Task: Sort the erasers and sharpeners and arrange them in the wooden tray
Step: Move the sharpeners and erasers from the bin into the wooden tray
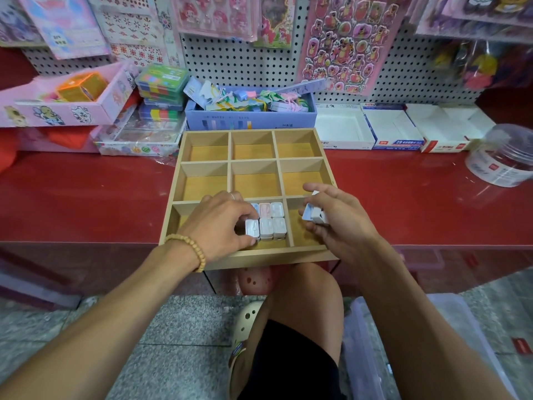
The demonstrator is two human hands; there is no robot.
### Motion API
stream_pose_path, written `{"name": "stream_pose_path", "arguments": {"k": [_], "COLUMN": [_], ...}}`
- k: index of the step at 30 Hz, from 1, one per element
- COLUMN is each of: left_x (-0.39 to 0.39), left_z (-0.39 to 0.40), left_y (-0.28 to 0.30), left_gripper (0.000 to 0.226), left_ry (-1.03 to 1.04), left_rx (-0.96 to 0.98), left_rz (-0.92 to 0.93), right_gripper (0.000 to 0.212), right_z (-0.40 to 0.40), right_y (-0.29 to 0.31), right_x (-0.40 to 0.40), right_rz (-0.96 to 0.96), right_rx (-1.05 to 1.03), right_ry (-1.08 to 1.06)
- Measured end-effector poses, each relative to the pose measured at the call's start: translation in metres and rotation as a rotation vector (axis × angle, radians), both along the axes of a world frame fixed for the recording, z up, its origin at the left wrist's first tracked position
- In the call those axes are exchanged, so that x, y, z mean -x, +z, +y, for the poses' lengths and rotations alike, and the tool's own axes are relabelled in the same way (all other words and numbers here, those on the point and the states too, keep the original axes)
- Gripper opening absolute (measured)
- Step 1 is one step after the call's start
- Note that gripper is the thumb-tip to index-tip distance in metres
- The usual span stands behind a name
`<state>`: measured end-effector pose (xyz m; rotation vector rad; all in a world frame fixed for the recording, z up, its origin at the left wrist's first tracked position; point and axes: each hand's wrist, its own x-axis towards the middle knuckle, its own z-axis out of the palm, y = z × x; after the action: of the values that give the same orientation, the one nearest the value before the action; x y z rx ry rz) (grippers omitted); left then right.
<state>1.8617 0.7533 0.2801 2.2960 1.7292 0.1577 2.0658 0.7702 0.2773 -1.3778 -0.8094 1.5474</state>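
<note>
Red shelf (86,197), bare surface left and right of tray. Wooden tray (253,256) with nine compartments, front edge overhanging shelf lip. Six upper compartments hold nothing. Front middle compartment: six pastel blocks (272,220) in two rows, touching. Left hand (222,223) pinches front-left block. Right hand (331,217), above front right compartment, grips more blocks. White box (399,144) behind reads "2B".
</note>
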Motion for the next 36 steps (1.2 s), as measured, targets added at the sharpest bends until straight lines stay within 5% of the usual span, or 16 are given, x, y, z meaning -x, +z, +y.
{"name": "stream_pose_path", "arguments": {"k": [10, 18, 36], "left_x": [-0.004, -0.028, -0.033], "left_z": [0.004, 0.006, 0.022], "left_y": [-0.007, 0.013, 0.014], "left_gripper": [0.054, 0.030, 0.024], "left_ry": [-0.029, 0.000, 0.028], "left_rx": [-0.035, -0.090, -0.118], "left_rz": [0.082, -0.497, -0.563], "right_gripper": [0.022, 0.021, 0.011], "right_z": [0.000, -0.003, 0.004], "right_y": [0.000, 0.003, 0.001], "right_x": [-0.001, 0.004, -0.001], "right_rz": [0.026, 0.127, 0.012], "right_rx": [0.008, -0.021, -0.028], "right_ry": [-0.007, 0.066, -0.047]}}
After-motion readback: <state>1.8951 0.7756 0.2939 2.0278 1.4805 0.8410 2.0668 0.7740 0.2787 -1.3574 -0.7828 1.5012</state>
